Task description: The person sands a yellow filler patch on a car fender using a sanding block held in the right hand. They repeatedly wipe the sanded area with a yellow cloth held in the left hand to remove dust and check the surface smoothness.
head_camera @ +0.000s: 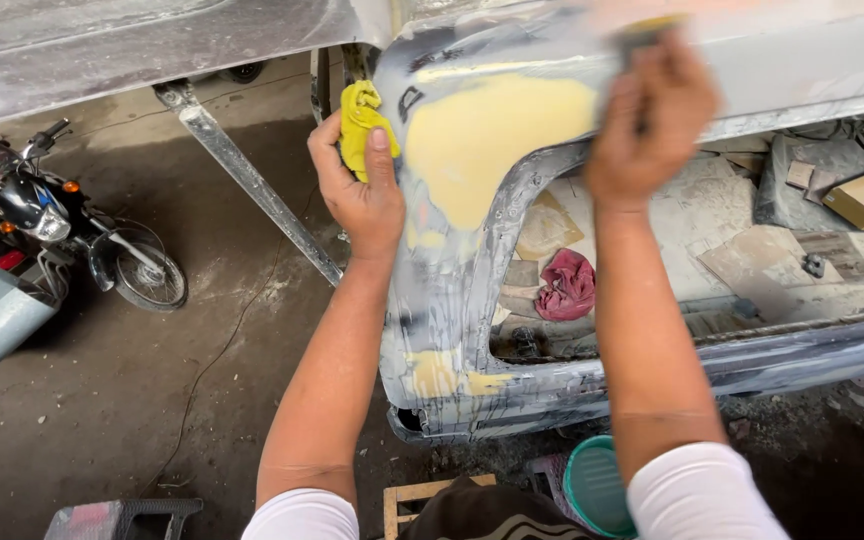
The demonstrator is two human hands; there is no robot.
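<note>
Head view: the left hand [360,190], fingers clamped on a yellow cloth [362,122], braces against a car body panel [472,250]. The blurred right hand [649,125], fingers closed on a sanding block [642,32], works beside the yellow filler patch [492,140]. Filler looks mostly levelled; lower spots appear unfinished.

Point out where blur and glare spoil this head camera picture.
Head view: the right hand and the pad it grips are smeared by motion blur; the left hand with its yellow cloth is sharp; glare streaks the sanded body panel; the floor lies dim.
</note>
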